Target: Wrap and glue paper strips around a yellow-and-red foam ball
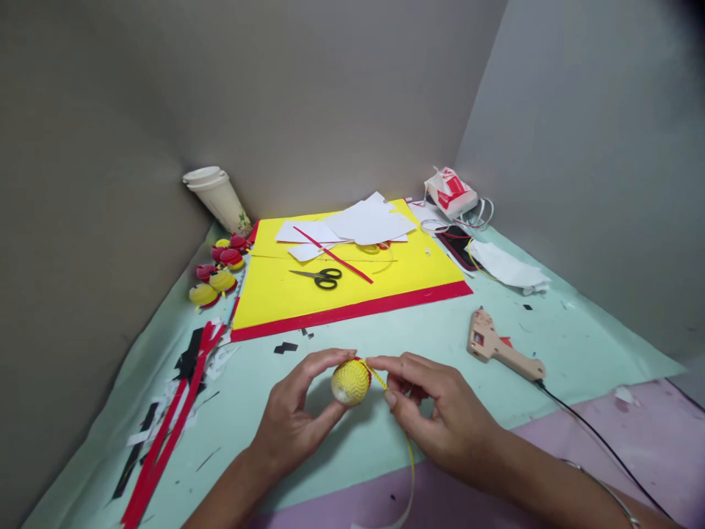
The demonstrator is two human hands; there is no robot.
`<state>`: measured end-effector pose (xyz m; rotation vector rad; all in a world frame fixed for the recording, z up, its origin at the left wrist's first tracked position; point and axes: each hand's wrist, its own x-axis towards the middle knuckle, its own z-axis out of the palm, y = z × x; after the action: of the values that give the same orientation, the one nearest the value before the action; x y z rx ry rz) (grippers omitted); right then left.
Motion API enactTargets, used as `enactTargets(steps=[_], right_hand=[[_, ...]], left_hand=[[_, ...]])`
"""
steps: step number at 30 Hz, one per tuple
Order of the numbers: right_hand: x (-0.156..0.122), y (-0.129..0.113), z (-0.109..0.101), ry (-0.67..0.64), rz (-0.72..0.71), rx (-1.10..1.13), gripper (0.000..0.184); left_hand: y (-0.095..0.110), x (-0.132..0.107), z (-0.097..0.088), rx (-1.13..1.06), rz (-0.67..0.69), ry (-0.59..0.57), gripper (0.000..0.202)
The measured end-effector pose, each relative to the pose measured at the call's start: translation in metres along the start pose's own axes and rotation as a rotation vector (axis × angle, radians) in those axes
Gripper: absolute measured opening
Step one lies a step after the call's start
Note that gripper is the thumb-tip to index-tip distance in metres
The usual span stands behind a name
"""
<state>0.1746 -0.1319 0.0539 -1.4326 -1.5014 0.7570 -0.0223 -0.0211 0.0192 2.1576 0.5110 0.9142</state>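
Over the near part of the bench (341, 470), both hands meet at a yellow ball (351, 383).
From the head view I see the left hand (291, 411) gripping the ball between thumb and index fingers (324, 359), its pale end tilted down toward me and a red edge at its top. The right hand (449, 408) has its fingers closed on a yellow strip (412, 470) just beside the ball, the tail hanging in a curve below; I cannot tell whether the index tip touches the ball. Beyond, scissors (321, 277) lie on a yellow sheet (275, 301); a glue gun (504, 353) lies to the right.
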Motion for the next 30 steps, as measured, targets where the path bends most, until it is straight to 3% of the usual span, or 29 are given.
enactTargets(steps=[30], right_hand=[[0.0,-0.0021,-0.002,-0.039,0.033,-0.008,0.046]], left_hand=[[0.0045,0.0035,-0.001,0.014,0.026,-0.018,0.045]])
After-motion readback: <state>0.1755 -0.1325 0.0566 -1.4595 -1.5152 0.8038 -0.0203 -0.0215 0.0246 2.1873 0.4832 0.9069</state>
